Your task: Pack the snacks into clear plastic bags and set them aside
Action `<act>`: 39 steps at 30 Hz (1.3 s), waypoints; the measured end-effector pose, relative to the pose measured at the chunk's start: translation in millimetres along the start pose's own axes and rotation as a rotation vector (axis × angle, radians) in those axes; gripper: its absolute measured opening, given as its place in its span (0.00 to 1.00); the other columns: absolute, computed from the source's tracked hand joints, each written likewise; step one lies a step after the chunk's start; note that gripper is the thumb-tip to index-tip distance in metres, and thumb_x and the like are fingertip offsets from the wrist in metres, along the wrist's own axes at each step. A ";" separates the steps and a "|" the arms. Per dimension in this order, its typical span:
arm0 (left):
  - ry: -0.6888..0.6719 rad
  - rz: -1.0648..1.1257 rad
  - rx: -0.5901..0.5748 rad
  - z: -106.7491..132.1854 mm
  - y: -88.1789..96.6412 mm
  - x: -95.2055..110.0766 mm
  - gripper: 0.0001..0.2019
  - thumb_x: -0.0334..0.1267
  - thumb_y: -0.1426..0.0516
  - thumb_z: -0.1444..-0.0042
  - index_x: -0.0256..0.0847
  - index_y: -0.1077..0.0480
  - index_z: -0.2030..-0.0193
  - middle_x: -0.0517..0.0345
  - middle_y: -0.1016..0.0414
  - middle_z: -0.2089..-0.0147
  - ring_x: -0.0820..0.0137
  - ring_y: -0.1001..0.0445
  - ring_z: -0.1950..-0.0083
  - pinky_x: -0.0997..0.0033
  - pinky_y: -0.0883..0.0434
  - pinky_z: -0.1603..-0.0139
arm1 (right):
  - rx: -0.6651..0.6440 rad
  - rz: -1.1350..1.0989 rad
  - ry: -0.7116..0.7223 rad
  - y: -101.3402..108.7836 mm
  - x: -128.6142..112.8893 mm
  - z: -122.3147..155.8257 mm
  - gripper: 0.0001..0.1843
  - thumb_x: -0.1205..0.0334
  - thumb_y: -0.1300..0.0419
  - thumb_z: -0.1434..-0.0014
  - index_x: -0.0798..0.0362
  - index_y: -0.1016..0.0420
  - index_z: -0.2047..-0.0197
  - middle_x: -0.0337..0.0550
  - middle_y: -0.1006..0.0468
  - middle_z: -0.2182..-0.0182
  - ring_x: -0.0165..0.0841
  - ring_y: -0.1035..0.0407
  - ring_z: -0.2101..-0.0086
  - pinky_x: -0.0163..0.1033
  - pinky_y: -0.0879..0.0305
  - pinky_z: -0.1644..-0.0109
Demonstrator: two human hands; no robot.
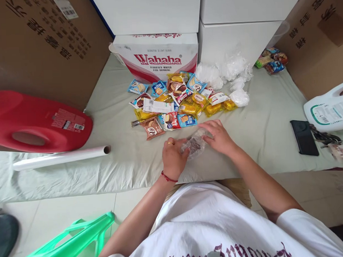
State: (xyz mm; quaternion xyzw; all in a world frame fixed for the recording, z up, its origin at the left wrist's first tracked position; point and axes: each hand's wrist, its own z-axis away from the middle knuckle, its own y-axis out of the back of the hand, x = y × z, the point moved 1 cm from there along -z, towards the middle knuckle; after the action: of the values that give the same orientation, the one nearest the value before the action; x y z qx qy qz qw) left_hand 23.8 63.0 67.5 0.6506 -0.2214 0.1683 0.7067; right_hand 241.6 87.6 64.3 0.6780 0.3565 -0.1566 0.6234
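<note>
My left hand [173, 157] is closed on one end of a small snack wrapped in clear plastic film [193, 144] that lies on the pale sheet [127, 163]. My right hand [219, 136] lies over the other end of the same wrapped snack, fingers bent down onto the film. Just beyond both hands sits a heap of snack packets [176, 102] in blue, yellow, brown and red wrappers. A roll of clear film [61, 158] lies to the left on the sheet.
Crumpled clear plastic [228, 76] lies behind the heap, in front of white boxes and a Wahaha carton [157, 56]. A red plastic stool [33, 122] is at left, a black phone [304, 137] and white jug [330, 108] at right, a green stool [68, 244] below left.
</note>
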 end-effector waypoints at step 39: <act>-0.004 0.951 -0.367 42.2 -12.8 32.2 0.28 0.51 0.38 0.42 0.41 0.29 0.38 0.43 0.30 0.45 0.55 0.29 0.44 0.57 0.24 0.53 | 0.043 -0.693 -0.510 -42.2 -43.0 85.1 0.24 0.43 0.38 0.36 0.49 0.27 0.44 0.45 0.19 0.54 0.40 0.24 0.56 0.44 0.26 0.52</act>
State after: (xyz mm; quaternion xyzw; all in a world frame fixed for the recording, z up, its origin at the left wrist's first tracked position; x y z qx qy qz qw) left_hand 53.8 18.2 76.2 0.3434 -0.5205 0.4285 0.6539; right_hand 202.8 -7.6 46.8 0.4705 0.3942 -0.5268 0.5880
